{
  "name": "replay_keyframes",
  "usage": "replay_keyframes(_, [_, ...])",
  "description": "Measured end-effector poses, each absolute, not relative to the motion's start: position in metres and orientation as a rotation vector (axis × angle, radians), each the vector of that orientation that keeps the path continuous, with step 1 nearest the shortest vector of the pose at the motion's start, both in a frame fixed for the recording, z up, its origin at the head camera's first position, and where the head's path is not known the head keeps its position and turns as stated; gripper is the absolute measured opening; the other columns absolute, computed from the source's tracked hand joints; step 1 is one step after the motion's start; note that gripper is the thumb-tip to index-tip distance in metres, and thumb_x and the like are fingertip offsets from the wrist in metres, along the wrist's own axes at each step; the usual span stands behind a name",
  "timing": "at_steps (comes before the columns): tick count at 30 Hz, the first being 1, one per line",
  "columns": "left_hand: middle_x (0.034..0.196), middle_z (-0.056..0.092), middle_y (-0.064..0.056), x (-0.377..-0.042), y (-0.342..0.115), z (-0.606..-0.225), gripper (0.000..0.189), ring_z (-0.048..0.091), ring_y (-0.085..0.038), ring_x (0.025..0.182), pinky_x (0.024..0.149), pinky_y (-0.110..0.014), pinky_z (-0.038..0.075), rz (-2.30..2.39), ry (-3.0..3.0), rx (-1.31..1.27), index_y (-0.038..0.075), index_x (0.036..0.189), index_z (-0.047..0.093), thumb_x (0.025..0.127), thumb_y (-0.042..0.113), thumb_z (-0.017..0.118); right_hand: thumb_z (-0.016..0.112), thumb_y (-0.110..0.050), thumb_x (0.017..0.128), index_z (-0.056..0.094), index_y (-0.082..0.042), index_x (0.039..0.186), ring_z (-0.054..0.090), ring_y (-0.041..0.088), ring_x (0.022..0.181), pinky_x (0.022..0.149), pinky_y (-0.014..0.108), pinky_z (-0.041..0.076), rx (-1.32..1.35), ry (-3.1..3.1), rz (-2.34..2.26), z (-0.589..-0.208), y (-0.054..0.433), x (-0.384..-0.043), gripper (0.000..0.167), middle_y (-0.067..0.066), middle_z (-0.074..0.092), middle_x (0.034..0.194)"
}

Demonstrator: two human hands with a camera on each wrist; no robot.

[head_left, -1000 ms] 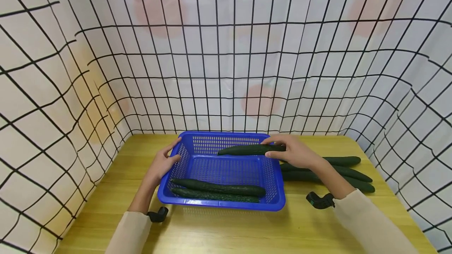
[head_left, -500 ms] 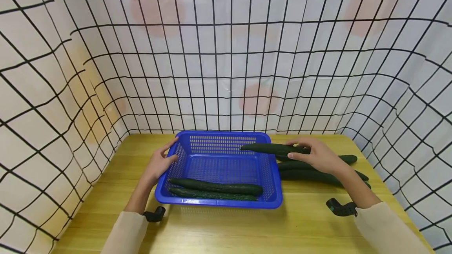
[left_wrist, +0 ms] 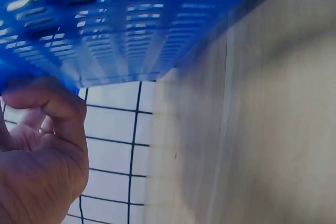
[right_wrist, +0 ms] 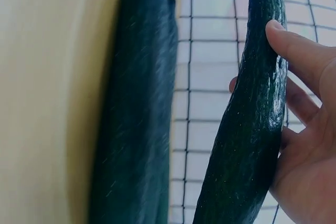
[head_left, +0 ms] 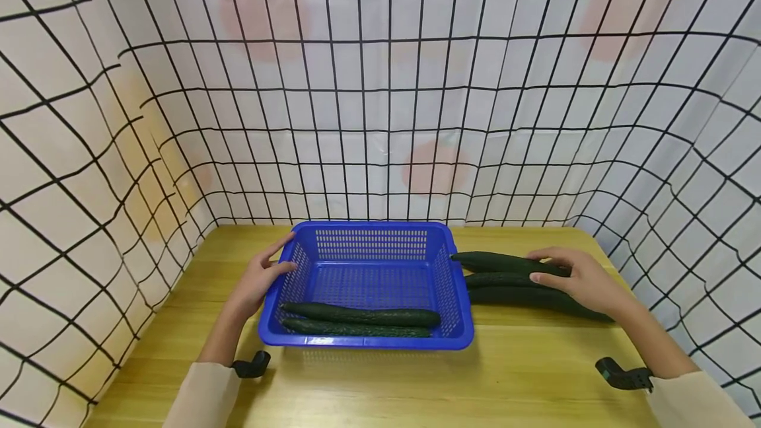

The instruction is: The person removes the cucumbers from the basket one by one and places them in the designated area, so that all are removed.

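Observation:
A blue plastic basket (head_left: 366,343) stands on the table, two cucumbers (head_left: 368,315) lying along its near side. My left hand (head_left: 257,283) holds the basket's left rim, the thumb over it; the left wrist view shows curled fingers of that hand (left_wrist: 44,145) by the perforated wall (left_wrist: 142,30). Right of the basket, my right hand (head_left: 585,279) grips a dark green cucumber (head_left: 496,261) between thumb and fingers. In the right wrist view this cucumber (right_wrist: 247,119) is apart from the other cucumbers (right_wrist: 134,114) on the table.
More cucumbers (head_left: 517,296) lie on the table right of the basket, partly under my right hand. A black wire grid (head_left: 389,90) with white sheeting behind it closes the back and both sides. The wooden table (head_left: 380,388) extends toward me.
My right hand has carried its cucumber from over the basket to the right and down, beside the other cucumbers. My left hand has stayed at the rim.

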State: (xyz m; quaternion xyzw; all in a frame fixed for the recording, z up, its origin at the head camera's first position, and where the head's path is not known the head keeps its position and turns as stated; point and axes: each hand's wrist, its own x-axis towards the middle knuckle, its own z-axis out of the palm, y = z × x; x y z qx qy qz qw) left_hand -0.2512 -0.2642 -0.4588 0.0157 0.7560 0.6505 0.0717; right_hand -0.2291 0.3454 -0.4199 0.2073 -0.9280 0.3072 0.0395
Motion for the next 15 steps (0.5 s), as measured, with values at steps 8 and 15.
replay_keyframes(8, [0.127,0.058,-0.033,-0.244,-0.269,-0.459,0.061,0.074,-0.034,0.097,0.079,-0.044,0.065,1.945,2.299,0.106,0.017,0.158,0.04,0.102,0.022,0.065,0.072,-0.032,0.097,0.067,-0.021,0.135,0.06,0.042,0.12,0.085,0.04,0.057,0.558,-2.911,0.876,-0.433,0.367,-0.211,0.041,0.016,0.063,0.14])
replay_keyframes(15, [0.133,0.055,-0.035,-0.237,-0.264,-0.455,0.059,0.072,-0.037,0.101,0.079,-0.046,0.064,1.901,2.35,0.078,0.021,0.159,0.038,0.105,0.025,0.06,0.074,-0.035,0.095,0.069,-0.023,0.132,0.062,0.039,0.116,0.082,0.034,0.057,0.541,-2.932,0.877,-0.455,0.373,-0.204,0.04,0.01,0.066,0.136])
